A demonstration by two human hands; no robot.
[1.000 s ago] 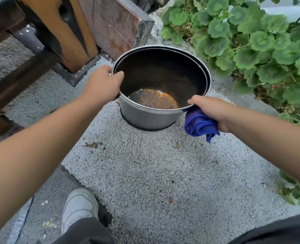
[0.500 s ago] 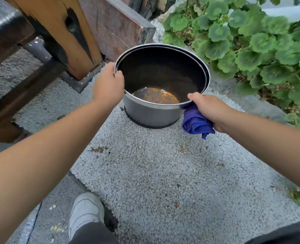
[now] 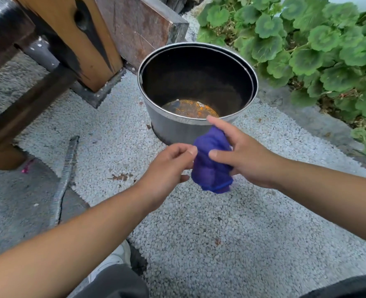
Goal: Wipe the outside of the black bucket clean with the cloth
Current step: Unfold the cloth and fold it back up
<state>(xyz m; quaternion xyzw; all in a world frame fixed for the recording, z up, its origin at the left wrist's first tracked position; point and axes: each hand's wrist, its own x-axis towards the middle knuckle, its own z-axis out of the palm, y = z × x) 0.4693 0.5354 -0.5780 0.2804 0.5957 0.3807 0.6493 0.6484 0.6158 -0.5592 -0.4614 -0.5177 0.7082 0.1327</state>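
The black bucket [image 3: 171, 127] stands upright on pale gravel, with a bright metal rim and a rusty orange bottom inside. No hand touches it. In front of it, near me, a bunched blue-purple cloth [image 3: 211, 162] hangs in the air between both hands. My right hand [image 3: 246, 158] holds the cloth from the right, thumb across its front and index finger stretched toward the bucket's rim. My left hand [image 3: 169, 168] pinches the cloth's left edge between thumb and fingers.
A wooden bench leg [image 3: 74, 39] and a rusty slab [image 3: 139, 24] stand behind and left of the bucket. Green round-leaved plants [image 3: 306, 46] crowd its right. A dark metal strip [image 3: 66, 179] lies on the ground at left. My white shoe [image 3: 113, 261] is below.
Both hands have let go of the bucket's rim and drawn back toward me. They now meet on the cloth in front of the bucket.
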